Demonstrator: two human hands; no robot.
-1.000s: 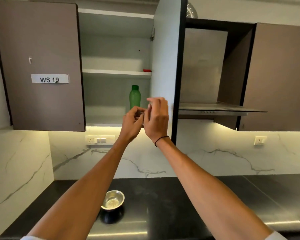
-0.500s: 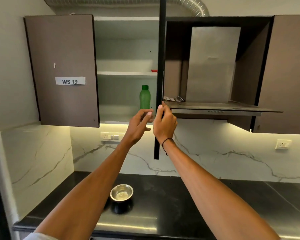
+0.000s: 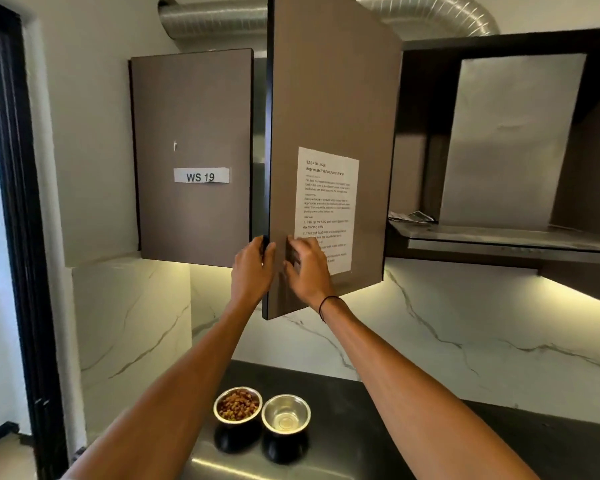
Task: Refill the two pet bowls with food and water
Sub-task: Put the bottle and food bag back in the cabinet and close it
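Hanging half open over the worktop, the brown cabinet door point(image 3: 329, 116) fills the middle of the view, its long axis upright and its free edge turned toward the person, with a printed task sheet point(image 3: 326, 209) stuck to its outer face. To its left sits a closed door point(image 3: 191, 157) labelled WS 19, and below runs the dark counter point(image 3: 465, 445). Both hands meet at the door's lower free edge: the left hand point(image 3: 252, 268) curls its fingers round the edge from the left, while the right hand point(image 3: 307, 268) lies on the outer face with fingers bent, and whether it grips anything cannot be told. Well below the hands, near the counter's left end, stand the two pet bowls touching side by side: the food bowl point(image 3: 238, 405) heaped with kibble on the left, the water bowl point(image 3: 286, 414) on the right, apparently holding water. Judging by this, both refills look done, and swinging the door rightward to shut it seems the step in hand.
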